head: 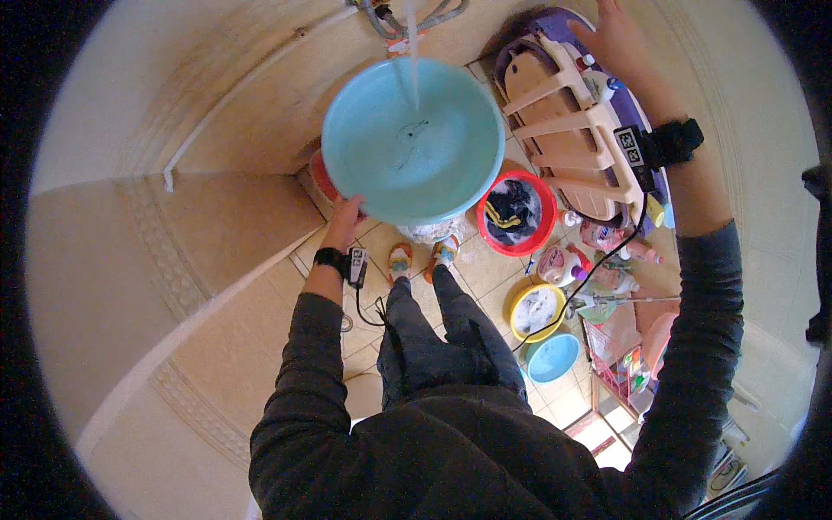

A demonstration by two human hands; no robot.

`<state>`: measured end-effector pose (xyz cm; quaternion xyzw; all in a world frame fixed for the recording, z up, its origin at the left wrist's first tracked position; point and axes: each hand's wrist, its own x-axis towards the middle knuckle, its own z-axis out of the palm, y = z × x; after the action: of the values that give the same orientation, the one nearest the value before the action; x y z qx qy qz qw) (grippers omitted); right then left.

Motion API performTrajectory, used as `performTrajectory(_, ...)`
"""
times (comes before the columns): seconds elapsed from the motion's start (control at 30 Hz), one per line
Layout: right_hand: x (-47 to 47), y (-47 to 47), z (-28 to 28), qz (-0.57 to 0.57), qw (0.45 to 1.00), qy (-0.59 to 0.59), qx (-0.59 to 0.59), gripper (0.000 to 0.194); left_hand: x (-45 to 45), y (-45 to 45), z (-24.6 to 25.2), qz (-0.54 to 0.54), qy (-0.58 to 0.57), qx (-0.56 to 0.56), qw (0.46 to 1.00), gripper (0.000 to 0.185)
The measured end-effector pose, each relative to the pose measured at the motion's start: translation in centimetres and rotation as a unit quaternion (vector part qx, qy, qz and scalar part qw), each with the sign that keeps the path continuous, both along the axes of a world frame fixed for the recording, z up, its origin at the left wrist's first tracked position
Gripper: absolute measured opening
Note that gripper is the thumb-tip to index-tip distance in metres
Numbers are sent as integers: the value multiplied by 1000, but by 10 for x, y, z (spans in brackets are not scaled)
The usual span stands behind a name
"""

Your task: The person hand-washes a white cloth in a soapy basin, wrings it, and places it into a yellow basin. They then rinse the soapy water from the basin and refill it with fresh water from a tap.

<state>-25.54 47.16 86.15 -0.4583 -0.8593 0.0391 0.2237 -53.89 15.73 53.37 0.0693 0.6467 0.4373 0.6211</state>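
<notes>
A large light-blue plastic basin point(455, 149) holds shallow water with a few dark specks and hair-like strands in it. From above, a stream of water point(413, 52) falls into it. My left hand point(349, 214) grips the basin's near-left rim, the fingers partly hidden. At the upper right, my right hand point(611, 39) is raised over the purple tub, thumb spread away from the fingers. Nothing shows in that hand, and its fingertips run out at the picture's top edge.
A red basin point(551, 214) holds dark cloth in suds. Near it stand a yellow basin point(517, 325) with suds and a small blue basin point(552, 359). A pale plastic stool point(552, 84) leans against a purple tub point(640, 107). Detergent bottles point(558, 265) stand along the right wall.
</notes>
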Motion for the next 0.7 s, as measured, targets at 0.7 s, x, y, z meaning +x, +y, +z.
performTrajectory(0.7,-53,-10,28,0,994,-106,-37,85,28,53,-11,-168,87,225,956,19)
